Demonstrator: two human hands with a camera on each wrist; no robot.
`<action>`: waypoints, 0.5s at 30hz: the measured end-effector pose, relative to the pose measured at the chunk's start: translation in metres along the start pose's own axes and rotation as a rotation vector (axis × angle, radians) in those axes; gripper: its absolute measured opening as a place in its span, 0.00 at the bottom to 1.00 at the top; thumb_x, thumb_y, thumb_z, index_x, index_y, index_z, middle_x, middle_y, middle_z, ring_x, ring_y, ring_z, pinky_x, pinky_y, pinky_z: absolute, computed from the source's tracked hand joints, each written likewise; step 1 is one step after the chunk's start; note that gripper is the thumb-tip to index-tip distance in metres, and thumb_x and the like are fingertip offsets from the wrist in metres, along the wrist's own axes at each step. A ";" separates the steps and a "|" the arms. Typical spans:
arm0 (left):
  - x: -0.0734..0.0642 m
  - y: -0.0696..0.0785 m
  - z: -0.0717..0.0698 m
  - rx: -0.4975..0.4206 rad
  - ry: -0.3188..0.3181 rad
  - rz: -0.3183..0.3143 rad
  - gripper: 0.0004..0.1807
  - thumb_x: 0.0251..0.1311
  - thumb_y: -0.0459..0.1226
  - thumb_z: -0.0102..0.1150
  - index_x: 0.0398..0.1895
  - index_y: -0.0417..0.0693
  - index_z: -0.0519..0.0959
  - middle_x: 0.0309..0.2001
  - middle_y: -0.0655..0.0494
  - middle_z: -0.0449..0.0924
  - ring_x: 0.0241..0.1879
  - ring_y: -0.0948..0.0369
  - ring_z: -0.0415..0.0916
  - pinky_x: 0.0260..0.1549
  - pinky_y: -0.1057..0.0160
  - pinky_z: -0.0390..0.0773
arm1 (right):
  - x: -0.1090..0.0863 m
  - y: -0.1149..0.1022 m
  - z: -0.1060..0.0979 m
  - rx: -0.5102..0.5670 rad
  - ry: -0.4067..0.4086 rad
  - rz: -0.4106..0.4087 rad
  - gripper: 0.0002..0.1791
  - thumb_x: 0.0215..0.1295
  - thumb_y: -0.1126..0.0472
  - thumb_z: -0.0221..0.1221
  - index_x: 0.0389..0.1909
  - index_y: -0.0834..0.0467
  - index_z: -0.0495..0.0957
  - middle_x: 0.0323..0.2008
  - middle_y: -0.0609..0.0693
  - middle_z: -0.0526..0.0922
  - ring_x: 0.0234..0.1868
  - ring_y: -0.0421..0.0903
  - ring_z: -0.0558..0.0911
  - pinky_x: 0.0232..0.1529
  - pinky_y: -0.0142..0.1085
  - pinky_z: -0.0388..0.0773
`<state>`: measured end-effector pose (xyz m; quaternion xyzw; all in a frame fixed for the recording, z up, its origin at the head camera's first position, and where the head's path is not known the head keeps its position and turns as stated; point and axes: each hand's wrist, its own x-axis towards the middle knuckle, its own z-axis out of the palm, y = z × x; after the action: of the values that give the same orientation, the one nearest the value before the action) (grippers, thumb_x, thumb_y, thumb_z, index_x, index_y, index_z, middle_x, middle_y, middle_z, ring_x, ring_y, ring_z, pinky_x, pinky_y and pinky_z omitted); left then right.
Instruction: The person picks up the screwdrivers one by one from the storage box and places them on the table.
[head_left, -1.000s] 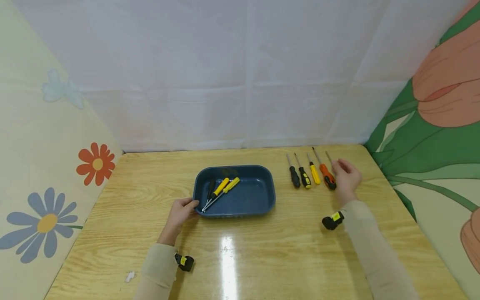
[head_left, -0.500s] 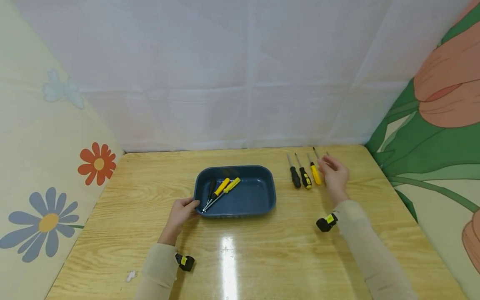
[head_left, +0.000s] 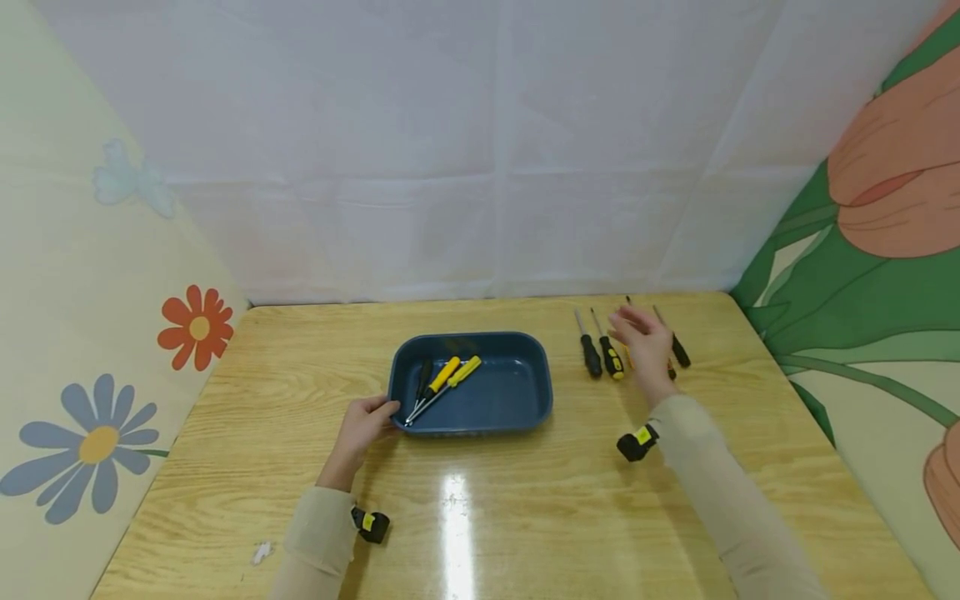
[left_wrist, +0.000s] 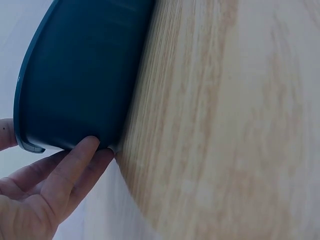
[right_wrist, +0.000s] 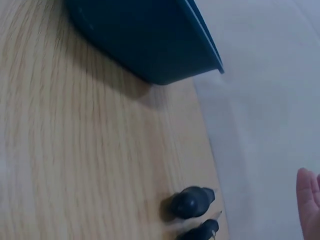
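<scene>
Seen from the wearer's head, a dark blue tray (head_left: 510, 402) sat flat in the middle of a wood-grain surface (head_left: 562, 508). The person's left grip (head_left: 362, 427) pinched its near left corner, thumb at the rim and fingers against the outer wall. Inside, towards that end, lay a small black screwdriver (head_left: 424, 375), a yellow-and-black screwdriver (head_left: 443, 377) and a yellow-handled screwdriver (head_left: 466, 369), with their tips gathered near the held corner.

To the tray's right, more screwdrivers lay in a row, shafts pointing away from the person. A black screwdriver (head_left: 592, 360) and a black-and-yellow screwdriver (head_left: 613, 363) stood out at the left end, a dark-handled screwdriver (head_left: 680, 352) at the right end. The right grip (head_left: 647, 343) hung over the row between them, fingers loosely bent and seemingly holding nothing, hiding most of what was beneath.

The screwdrivers looked rigid, sturdy and fairly light, with slim metal shafts and thicker handles that probably carried most of the weight. The smooth handles might have rolled or slipped under a careless touch, so the thick handle seemed the best hold, away from the tip. The tray looked stiff, light and slick, best steadied by its rim.
</scene>
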<state>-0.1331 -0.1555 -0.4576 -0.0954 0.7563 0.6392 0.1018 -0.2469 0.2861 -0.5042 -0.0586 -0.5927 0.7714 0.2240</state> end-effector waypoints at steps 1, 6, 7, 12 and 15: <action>0.000 0.000 0.000 0.001 0.001 0.001 0.17 0.61 0.31 0.49 0.49 0.25 0.72 0.38 0.37 0.79 0.34 0.56 0.79 0.38 0.54 0.80 | 0.000 -0.002 0.004 0.030 -0.018 0.005 0.26 0.46 0.64 0.69 0.48 0.68 0.75 0.41 0.56 0.80 0.39 0.47 0.81 0.36 0.35 0.80; 0.002 -0.002 0.001 -0.005 0.000 0.011 0.18 0.62 0.30 0.48 0.50 0.24 0.72 0.40 0.35 0.78 0.35 0.55 0.79 0.38 0.54 0.80 | -0.026 -0.049 0.040 0.015 -0.077 0.020 0.21 0.51 0.67 0.65 0.47 0.67 0.77 0.37 0.52 0.81 0.37 0.42 0.81 0.37 0.33 0.80; 0.002 -0.002 0.001 -0.007 0.001 0.013 0.18 0.61 0.30 0.48 0.50 0.24 0.71 0.41 0.34 0.78 0.35 0.55 0.79 0.39 0.54 0.80 | -0.032 -0.062 0.049 -0.010 -0.080 0.026 0.20 0.51 0.67 0.65 0.47 0.68 0.76 0.37 0.51 0.80 0.36 0.42 0.81 0.38 0.32 0.80; 0.002 -0.003 0.001 -0.012 -0.001 0.013 0.18 0.61 0.30 0.48 0.50 0.23 0.71 0.41 0.34 0.77 0.34 0.56 0.79 0.38 0.55 0.80 | -0.043 -0.088 0.073 -0.027 -0.111 0.048 0.20 0.52 0.65 0.65 0.46 0.68 0.77 0.35 0.48 0.80 0.32 0.38 0.80 0.35 0.28 0.79; 0.003 -0.003 0.001 -0.011 -0.004 0.013 0.18 0.62 0.30 0.47 0.50 0.23 0.71 0.40 0.34 0.78 0.34 0.56 0.79 0.39 0.54 0.80 | -0.040 -0.091 0.081 -0.054 -0.126 0.071 0.20 0.53 0.65 0.64 0.48 0.68 0.76 0.36 0.49 0.79 0.33 0.38 0.79 0.37 0.30 0.80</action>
<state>-0.1348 -0.1554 -0.4614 -0.0898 0.7533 0.6440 0.0984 -0.2145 0.2152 -0.4026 -0.0370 -0.6237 0.7648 0.1571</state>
